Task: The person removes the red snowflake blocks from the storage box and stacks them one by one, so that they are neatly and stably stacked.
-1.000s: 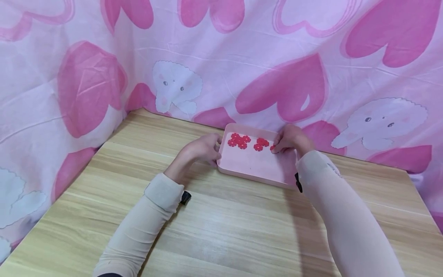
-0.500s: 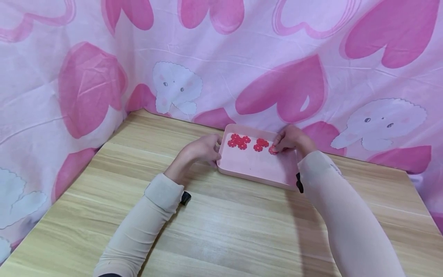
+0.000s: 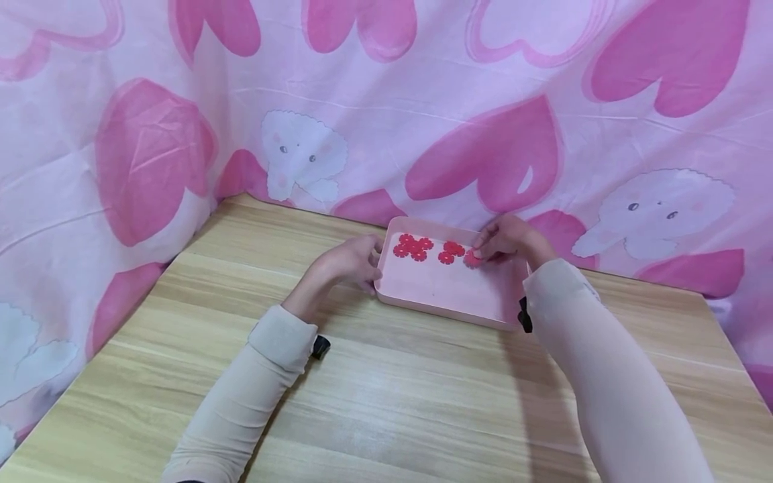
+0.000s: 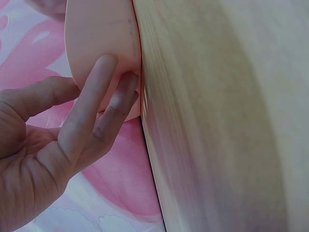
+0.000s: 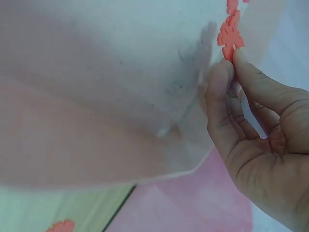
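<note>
A shallow pink tray [image 3: 447, 308] sits at the table's back edge. My left hand [image 3: 355, 263] is at its left end, fingertips touching the outer wall in the left wrist view. Inside, one cluster of red flower-shaped discs [image 3: 413, 247] lies at the left and a smaller cluster [image 3: 451, 251] right of it. My right hand [image 3: 506, 238] reaches over the tray's right half and pinches a red flower-shaped disc [image 3: 472, 259] between thumb and finger. The right wrist view shows that pinched disc [image 5: 230, 41] edge-on, lined up with more red pieces above it.
The wooden table [image 3: 362, 402] spreads in front of the tray. A pink heart-patterned cloth [image 3: 362, 100] hangs close behind the tray and along the left. Another red piece [image 5: 62, 225] shows against the wood below the tray wall in the right wrist view.
The disc in my right hand has come further out from behind the fingers, its face now showing beside the smaller cluster. The left hand keeps its place at the tray. The head view has shifted slightly.
</note>
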The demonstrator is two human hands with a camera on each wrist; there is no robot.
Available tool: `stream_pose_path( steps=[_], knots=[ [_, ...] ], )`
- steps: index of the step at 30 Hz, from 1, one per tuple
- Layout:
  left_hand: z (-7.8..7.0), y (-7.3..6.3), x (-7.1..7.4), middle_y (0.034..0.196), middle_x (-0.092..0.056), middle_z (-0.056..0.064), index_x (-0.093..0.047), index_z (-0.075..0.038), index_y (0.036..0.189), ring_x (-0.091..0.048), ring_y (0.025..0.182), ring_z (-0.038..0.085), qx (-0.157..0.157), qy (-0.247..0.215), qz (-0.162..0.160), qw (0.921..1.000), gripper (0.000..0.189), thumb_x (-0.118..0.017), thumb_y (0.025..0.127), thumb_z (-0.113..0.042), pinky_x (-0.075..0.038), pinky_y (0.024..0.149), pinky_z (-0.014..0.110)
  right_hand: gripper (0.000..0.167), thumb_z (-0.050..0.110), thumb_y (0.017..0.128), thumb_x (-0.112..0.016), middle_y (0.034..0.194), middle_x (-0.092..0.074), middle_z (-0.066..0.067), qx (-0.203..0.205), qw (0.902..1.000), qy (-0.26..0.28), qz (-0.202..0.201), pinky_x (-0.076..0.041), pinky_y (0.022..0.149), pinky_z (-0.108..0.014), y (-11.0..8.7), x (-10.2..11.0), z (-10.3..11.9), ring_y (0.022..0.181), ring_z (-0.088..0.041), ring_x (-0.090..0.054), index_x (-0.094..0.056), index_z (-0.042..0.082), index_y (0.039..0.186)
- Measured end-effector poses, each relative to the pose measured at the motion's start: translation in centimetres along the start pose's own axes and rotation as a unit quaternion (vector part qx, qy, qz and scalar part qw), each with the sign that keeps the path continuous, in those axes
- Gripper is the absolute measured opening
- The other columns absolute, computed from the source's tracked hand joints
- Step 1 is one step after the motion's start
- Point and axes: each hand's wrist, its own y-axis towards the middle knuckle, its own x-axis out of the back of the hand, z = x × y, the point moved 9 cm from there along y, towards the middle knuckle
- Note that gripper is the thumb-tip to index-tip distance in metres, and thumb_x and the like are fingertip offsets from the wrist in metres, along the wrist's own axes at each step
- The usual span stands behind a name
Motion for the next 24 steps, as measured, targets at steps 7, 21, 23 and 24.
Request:
stream_pose_path(
  steps=[7, 21, 23, 24],
  knots=[
    [0.1, -0.1, -0.1, 0.122, -0.068, 0.028, -0.043, 0.008, 0.150, -0.075, 0.083, 0.027, 0.002, -0.012, 0.003, 0.9999, 0.054, -0.059, 0.099, 0.012, -0.071, 0.083, 0.041, 0.031, 0.011, 0.097, -0.079, 0.097, -0.077, -0.009, 0.015, 0.9998, -0.012, -0.008, -0.070, 0.087, -0.039, -1.0, 1.5, 0.0, 0.086, -0.024, -0.073, -0.072, -0.007, 0.122],
    [0.2, -0.3, -0.1, 0.120, -0.064, 0.025, -0.043, 0.008, 0.147, -0.076, 0.083, 0.027, 0.002, -0.008, -0.002, 1.0000, 0.051, -0.060, 0.099, 0.010, -0.071, 0.083, 0.040, 0.027, 0.008, 0.098, -0.078, 0.089, -0.077, -0.004, -0.001, 1.0000, -0.006, -0.006, -0.071, 0.086, -0.039, -3.5, 5.1, -2.8, 0.078, -0.018, -0.074, -0.069, -0.008, 0.117],
    [0.1, -0.3, 0.0, 0.120, -0.064, 0.026, -0.043, 0.008, 0.147, -0.076, 0.083, 0.027, -0.002, -0.008, -0.002, 1.0000, 0.051, -0.060, 0.099, 0.010, -0.071, 0.083, 0.041, 0.024, 0.006, 0.098, -0.077, 0.088, -0.076, -0.005, -0.003, 1.0000, -0.007, -0.007, -0.071, 0.084, -0.040, -3.9, 5.7, -3.2, 0.078, -0.019, -0.073, -0.070, -0.009, 0.115],
    [0.0, -0.4, 0.0, 0.120, -0.064, 0.026, -0.043, 0.008, 0.147, -0.076, 0.084, 0.027, -0.003, -0.008, -0.002, 1.0000, 0.051, -0.060, 0.099, 0.010, -0.071, 0.084, 0.041, 0.023, 0.005, 0.098, -0.077, 0.086, -0.075, -0.005, -0.003, 1.0000, -0.007, -0.007, -0.071, 0.083, -0.039, -4.1, 6.0, -3.4, 0.077, -0.019, -0.072, -0.070, -0.009, 0.114]
  ],
)
